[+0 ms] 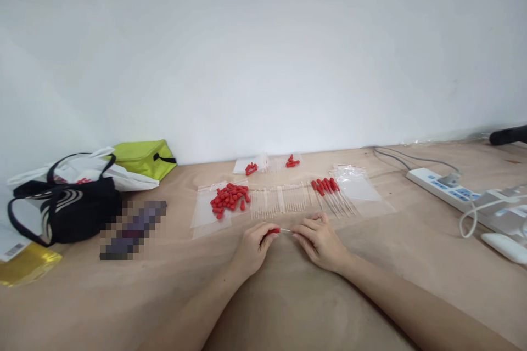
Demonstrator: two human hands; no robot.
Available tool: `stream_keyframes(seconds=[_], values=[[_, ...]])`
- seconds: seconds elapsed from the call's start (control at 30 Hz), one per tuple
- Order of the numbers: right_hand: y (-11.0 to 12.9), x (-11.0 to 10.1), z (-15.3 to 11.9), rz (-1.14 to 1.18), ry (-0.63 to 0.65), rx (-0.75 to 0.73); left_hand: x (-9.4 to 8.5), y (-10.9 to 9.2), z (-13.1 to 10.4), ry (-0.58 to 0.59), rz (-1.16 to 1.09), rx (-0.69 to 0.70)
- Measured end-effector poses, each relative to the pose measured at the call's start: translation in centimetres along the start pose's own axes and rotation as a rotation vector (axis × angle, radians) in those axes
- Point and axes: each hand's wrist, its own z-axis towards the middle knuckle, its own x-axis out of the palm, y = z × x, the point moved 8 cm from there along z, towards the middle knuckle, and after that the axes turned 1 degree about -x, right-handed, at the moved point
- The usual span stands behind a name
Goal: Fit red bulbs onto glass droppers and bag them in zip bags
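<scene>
My left hand [256, 245] pinches a red rubber bulb [274, 231] near the table's front. A thin clear tube [285, 231] joins the bulb and runs right to the fingertips of my right hand [319, 242], which are closed on its far end. Behind my left hand, a pile of red bulbs [230, 196] lies on a clear plastic bag [200, 214]. Loose clear tubes [280, 200] lie in a row in the middle. To their right, several tubes with red bulbs on their ends [329, 189] lie side by side.
Small bags with a few red bulbs [251, 168] lie near the wall. Clear bags [362, 186] are at right, then a white power strip [442, 186] with cables. A black bag [82, 208], a green bag [142, 159] and a blurred dark item [132, 232] sit left.
</scene>
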Motion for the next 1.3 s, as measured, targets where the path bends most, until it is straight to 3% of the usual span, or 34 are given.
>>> stream_keyframes(seconds=[0.33,0.6,0.8,1.07,1.3], values=[[-0.3,0.1,0.3,0.114,0.060,0.000,0.0,-0.4,-0.2,0.019,-0.053,0.022],[-0.4,0.1,0.4,0.017,0.075,-0.062,0.2,-0.8,-0.3,0.049,-0.080,0.046],[-0.4,0.2,0.4,0.048,0.095,-0.092,0.7,-1.2,-0.6,0.100,-0.050,0.108],[0.1,0.2,0.5,-0.085,0.062,-0.117,0.9,-1.1,-0.6,0.109,0.015,0.092],[0.7,0.8,0.3,-0.002,0.088,-0.052,1.0,-1.5,-0.7,0.130,0.093,0.123]])
